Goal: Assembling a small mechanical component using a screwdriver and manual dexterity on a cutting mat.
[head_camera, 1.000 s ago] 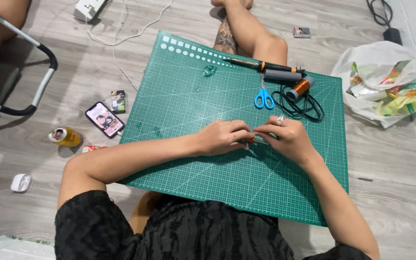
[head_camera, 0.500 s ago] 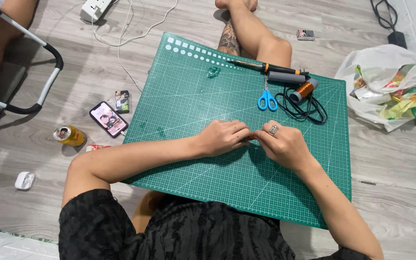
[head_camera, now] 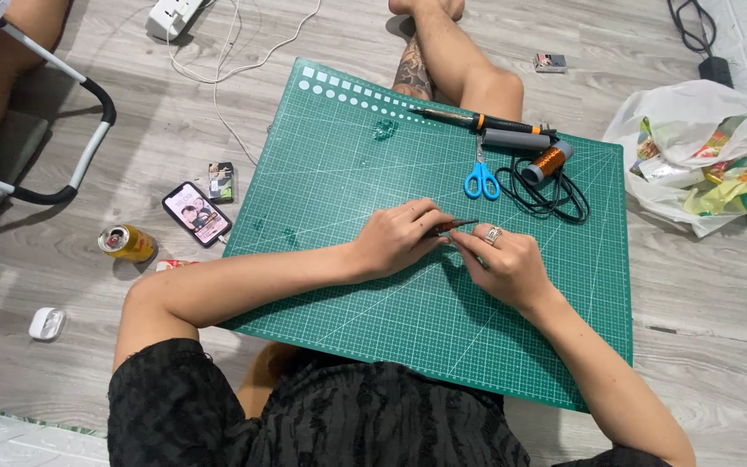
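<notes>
Between left hand (head_camera: pixel 399 238) and right hand (head_camera: pixel 503 259), both pinched shut, a thin reddish piece (head_camera: pixel 451 227) is worked over the cutting mat (head_camera: pixel 347 156); steady fingertip control likely needed next.

Grey wood-plank floor (head_camera: pixel 131 130) under even light, white-framed chair (head_camera: pixel 62 147) at left.

Both forearms reached forward and angled inward, so the hands met near the middle. The left hand (head_camera: pixel 399 238) lay palm down, its fingers (head_camera: pixel 432 227) curled and pinched together at the tips. The right hand (head_camera: pixel 505 259), a ring on one finger, faced it with fingertips almost touching the left's.
</notes>
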